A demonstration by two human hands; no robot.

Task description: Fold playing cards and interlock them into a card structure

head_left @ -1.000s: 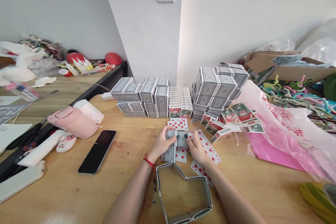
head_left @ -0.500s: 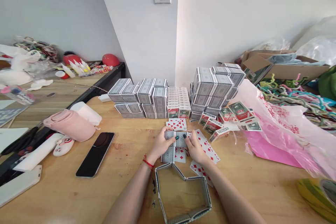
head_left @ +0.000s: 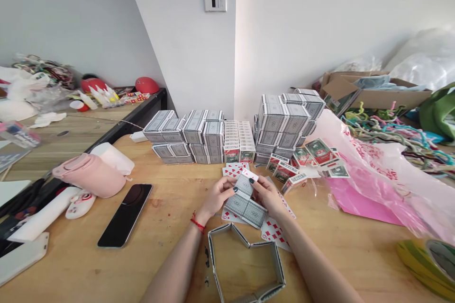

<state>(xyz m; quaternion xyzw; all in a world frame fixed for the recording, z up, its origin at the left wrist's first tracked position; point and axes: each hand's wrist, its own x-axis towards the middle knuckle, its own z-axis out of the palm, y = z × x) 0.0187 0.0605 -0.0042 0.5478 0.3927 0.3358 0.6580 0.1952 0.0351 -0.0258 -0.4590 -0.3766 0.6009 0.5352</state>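
Since the earlier frame, the strip of grey-backed playing cards (head_left: 246,202) has been swung round: it was held crosswise between the hands and is now turned so that its length runs away from the body. The left hand (head_left: 216,197) and the right hand (head_left: 269,196) are seen close together, both clamped on the far part of that strip, with thumbs and fingertips pinched on its edges from either side.

The strip is held just above the pale wooden bench (head_left: 159,251), tilted, with its patterned backs upward. Its long axis runs from the far end between the fingertips to the near-right end, which points toward the right forearm and hangs over loose face-up red diamond cards (head_left: 273,233). Whether that end touches them cannot be told.

The step in hand is judged to be the working of a chain of joined cards at its far panel. A next move would call for a firm pinch at the joint and for the panels to be kept in line, so that the chain is not pulled apart.

Just nearer the body, a closed ring of the same grey cards set on edge (head_left: 280,263) stands on the bench. Farther out, stacked grey card decks (head_left: 199,133) are ranged by the wall. A black phone (head_left: 125,215) lies to the left and a pink plastic bag (head_left: 373,177) to the right.
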